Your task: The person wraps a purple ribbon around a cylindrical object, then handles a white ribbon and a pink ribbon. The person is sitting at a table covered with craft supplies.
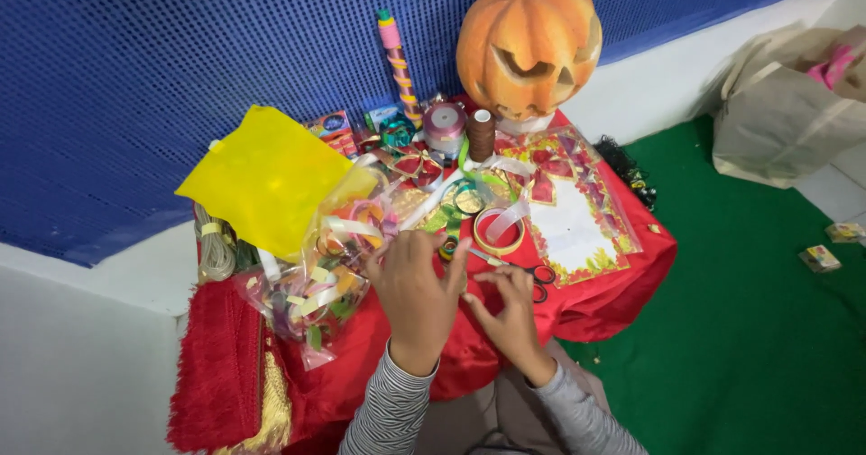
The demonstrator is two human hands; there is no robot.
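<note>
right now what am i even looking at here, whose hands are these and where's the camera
This is one picture from a camera worn on a person's head, looking down, so the two hands in striped sleeves are that person's own. The left hand is raised with fingers spread over a clear bag of ribbon scraps. The right hand pinches something small by the black-handled scissors; what it is I cannot tell. They work over a small table under a red cloth, crowded with craft things: a yellow sheet, a roll of tape, ribbon spools and a carved pumpkin at the back.
</note>
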